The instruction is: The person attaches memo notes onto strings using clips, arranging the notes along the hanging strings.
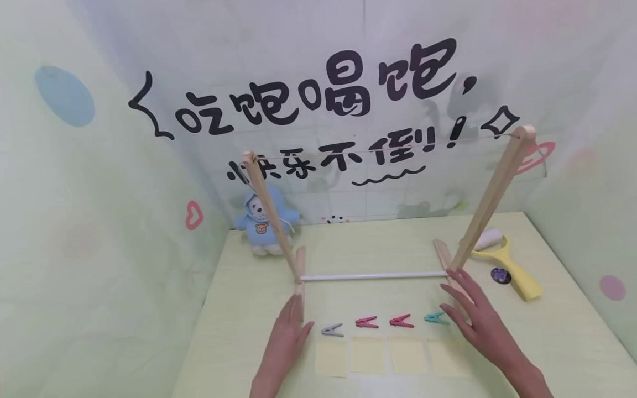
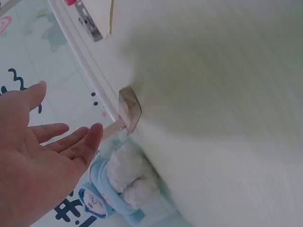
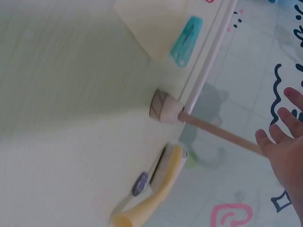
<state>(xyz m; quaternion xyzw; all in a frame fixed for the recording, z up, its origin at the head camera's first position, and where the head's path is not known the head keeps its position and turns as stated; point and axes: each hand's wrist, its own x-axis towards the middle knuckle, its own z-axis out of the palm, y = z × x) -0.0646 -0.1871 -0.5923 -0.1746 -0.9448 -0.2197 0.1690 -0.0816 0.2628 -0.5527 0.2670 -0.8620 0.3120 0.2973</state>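
A wooden stand has a left post (image 1: 271,218) and a right post (image 1: 490,202), joined low down by a white rod (image 1: 373,276). A thin string (image 1: 318,155) runs between the post tops. My left hand (image 1: 283,337) is near the left foot of the stand, fingers loosely extended and holding nothing. Beside the right post's base, my right hand (image 1: 475,315) has its fingers spread, also holding nothing. Between the hands lie a grey clothespin (image 1: 332,330), two pink clothespins (image 1: 366,321) and a teal clothespin (image 1: 434,318), above a row of pale yellow paper squares (image 1: 368,356).
A blue-hooded plush toy (image 1: 264,224) sits behind the left post. At the right are a yellow-handled lint roller (image 1: 522,279) and a dark purple oval object (image 1: 500,276). Printed cloth (image 1: 318,44) surrounds the pale table (image 1: 224,331) on the back and sides.
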